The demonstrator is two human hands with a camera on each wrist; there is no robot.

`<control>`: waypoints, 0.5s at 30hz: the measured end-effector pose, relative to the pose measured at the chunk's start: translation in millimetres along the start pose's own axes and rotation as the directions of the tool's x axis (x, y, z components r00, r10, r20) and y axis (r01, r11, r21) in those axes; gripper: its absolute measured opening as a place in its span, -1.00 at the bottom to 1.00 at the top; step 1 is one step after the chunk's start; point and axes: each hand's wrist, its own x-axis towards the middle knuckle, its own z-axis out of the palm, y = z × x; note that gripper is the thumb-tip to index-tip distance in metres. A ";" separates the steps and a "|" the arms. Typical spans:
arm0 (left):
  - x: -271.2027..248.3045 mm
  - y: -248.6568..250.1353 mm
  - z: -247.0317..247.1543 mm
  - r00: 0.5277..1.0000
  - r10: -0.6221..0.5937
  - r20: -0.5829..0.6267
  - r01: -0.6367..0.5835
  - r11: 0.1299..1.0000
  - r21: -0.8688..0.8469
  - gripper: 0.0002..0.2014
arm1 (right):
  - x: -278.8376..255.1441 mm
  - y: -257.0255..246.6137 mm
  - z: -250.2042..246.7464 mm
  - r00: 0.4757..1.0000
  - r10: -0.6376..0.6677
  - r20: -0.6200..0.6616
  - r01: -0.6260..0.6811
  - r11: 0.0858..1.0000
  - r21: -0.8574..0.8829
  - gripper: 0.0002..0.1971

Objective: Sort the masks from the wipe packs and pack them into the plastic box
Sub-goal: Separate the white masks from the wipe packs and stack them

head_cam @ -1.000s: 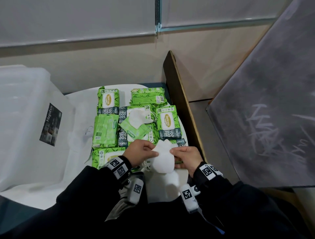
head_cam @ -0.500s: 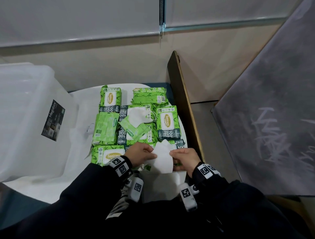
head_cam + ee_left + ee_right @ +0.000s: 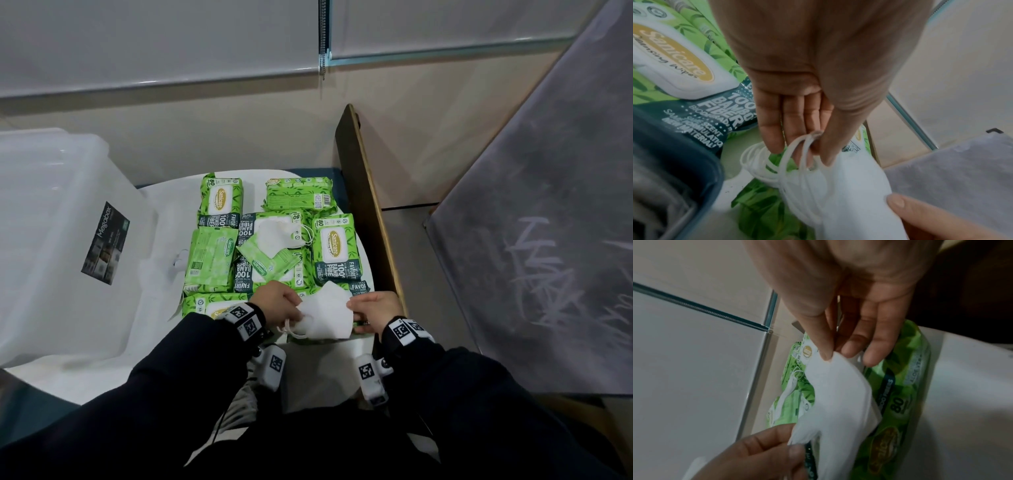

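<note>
Both hands hold a small stack of folded white masks (image 3: 327, 313) just above the near wipe packs. My left hand (image 3: 279, 303) pinches the left end, with the ear loops (image 3: 797, 155) hooked round its fingers. My right hand (image 3: 371, 308) pinches the right end between thumb and fingers (image 3: 826, 352). Another white mask (image 3: 274, 233) lies on the green wipe packs (image 3: 337, 248) further back. The clear plastic box (image 3: 51, 246) stands at the left.
Several green wipe packs cover the white table (image 3: 164, 219). A small mask sachet (image 3: 265, 262) lies among them. A wooden board (image 3: 368, 198) stands on edge along the table's right side. A grey sheet (image 3: 548, 240) fills the right.
The masks in my hands have turned from upright to lying sideways. The hands stay in about the same place, and the head view has shifted slightly.
</note>
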 end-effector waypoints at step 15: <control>5.5 -20.7 -8.5 0.986 -0.109 -0.127 0.044 0.902 -0.430 -0.84 | 7.7 1.6 7.5 0.996 -0.067 -0.059 0.051 0.971 -0.232 -0.90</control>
